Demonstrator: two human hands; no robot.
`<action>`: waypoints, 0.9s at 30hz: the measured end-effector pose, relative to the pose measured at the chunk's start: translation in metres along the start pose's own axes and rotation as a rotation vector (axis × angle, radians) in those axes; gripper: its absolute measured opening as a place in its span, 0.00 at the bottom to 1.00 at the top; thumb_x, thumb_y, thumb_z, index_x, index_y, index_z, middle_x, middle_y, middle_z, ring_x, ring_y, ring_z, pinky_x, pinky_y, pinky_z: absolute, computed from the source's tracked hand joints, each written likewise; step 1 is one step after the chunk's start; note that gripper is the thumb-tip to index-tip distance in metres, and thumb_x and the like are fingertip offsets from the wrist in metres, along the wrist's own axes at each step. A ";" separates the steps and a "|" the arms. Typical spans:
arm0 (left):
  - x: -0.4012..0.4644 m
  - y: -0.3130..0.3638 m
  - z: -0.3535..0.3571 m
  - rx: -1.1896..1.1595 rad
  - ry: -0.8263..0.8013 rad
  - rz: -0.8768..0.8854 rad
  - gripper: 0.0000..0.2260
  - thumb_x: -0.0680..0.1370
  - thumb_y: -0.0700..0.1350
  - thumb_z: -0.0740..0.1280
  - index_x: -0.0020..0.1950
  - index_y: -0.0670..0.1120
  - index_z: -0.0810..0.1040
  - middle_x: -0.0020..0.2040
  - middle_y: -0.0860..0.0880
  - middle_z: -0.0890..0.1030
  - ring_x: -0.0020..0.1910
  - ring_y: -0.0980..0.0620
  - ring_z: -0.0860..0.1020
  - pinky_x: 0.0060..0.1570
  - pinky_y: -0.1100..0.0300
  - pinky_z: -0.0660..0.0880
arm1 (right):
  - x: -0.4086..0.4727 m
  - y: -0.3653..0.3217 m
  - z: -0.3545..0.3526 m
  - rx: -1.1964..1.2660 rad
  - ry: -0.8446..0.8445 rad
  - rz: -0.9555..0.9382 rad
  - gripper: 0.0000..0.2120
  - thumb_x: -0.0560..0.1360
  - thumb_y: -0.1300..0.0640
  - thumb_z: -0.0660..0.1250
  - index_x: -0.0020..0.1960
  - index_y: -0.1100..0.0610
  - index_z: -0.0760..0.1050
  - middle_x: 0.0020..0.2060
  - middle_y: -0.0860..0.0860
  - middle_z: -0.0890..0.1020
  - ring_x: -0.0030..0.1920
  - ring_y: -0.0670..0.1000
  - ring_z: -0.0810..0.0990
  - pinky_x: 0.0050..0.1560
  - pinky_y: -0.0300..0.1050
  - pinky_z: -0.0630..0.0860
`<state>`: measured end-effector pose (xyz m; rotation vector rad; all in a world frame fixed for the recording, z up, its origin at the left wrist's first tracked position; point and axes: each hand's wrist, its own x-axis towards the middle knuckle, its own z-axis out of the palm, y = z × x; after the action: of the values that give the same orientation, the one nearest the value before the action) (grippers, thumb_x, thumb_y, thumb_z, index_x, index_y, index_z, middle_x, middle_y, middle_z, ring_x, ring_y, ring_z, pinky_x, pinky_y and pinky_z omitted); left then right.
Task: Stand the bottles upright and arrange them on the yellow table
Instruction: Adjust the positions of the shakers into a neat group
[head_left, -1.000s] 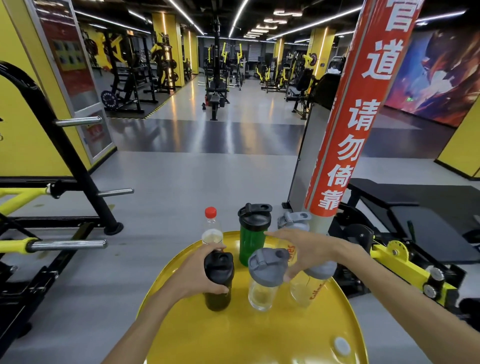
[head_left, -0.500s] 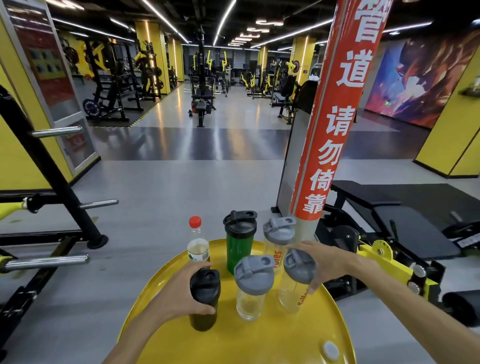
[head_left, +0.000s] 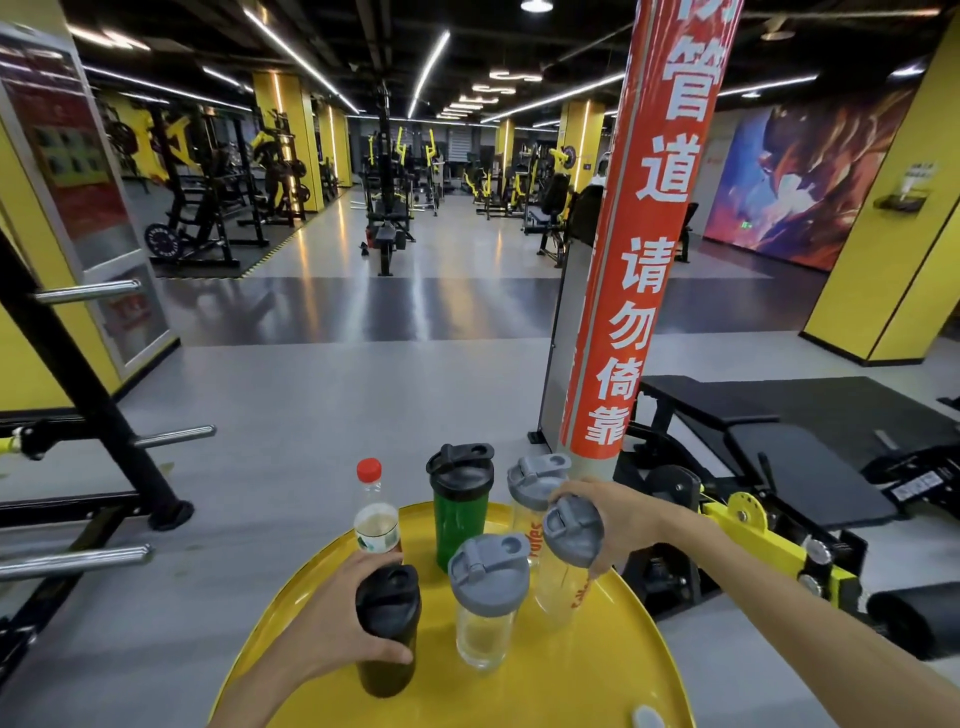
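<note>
A round yellow table (head_left: 587, 670) carries several bottles. My left hand (head_left: 343, 618) is wrapped around a dark bottle with a black lid (head_left: 387, 631), which stands upright at the near left. My right hand (head_left: 618, 525) grips a clear shaker with a grey lid (head_left: 569, 551) at the right; it leans a little. Between them stands a clear bottle with a grey lid (head_left: 485, 597). Behind stand a red-capped bottle (head_left: 375, 512), a green shaker with a black lid (head_left: 460, 501) and another grey-lidded clear shaker (head_left: 530, 488).
A red and grey pillar with white characters (head_left: 639, 260) rises just behind the table on the right. A black bench with yellow parts (head_left: 779, 467) is at the right. A black rack with steel pegs (head_left: 93, 415) stands at the left. A small grey cap (head_left: 647, 717) lies on the table's near right.
My right hand has tipped the clear grey-lidded shaker up from a lower, more slanted pose toward standing. My left hand has stayed on the dark bottle. The view has tilted up slightly.
</note>
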<state>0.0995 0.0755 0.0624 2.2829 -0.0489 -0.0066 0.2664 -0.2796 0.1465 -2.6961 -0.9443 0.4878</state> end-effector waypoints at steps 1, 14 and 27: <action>0.000 0.000 0.000 -0.001 -0.003 0.001 0.48 0.52 0.64 0.84 0.69 0.61 0.69 0.65 0.65 0.71 0.63 0.62 0.71 0.52 0.74 0.73 | 0.001 -0.001 0.000 -0.011 -0.009 0.002 0.44 0.59 0.49 0.84 0.69 0.43 0.65 0.64 0.46 0.71 0.63 0.49 0.71 0.61 0.47 0.76; -0.001 -0.002 0.001 -0.029 -0.015 0.001 0.50 0.52 0.63 0.84 0.71 0.60 0.67 0.65 0.64 0.71 0.63 0.60 0.72 0.49 0.76 0.74 | -0.005 0.004 0.015 -0.028 -0.050 0.009 0.45 0.59 0.48 0.83 0.70 0.45 0.65 0.66 0.46 0.69 0.64 0.49 0.70 0.64 0.48 0.75; 0.000 -0.008 -0.001 -0.040 -0.041 0.020 0.52 0.52 0.65 0.84 0.71 0.64 0.64 0.68 0.64 0.68 0.66 0.61 0.71 0.52 0.71 0.76 | -0.009 -0.006 0.006 -0.086 -0.129 0.075 0.51 0.64 0.48 0.82 0.78 0.47 0.56 0.74 0.49 0.64 0.73 0.54 0.64 0.70 0.51 0.67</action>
<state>0.0995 0.0816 0.0571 2.2418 -0.0922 -0.0441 0.2539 -0.2802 0.1450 -2.8146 -0.9192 0.6578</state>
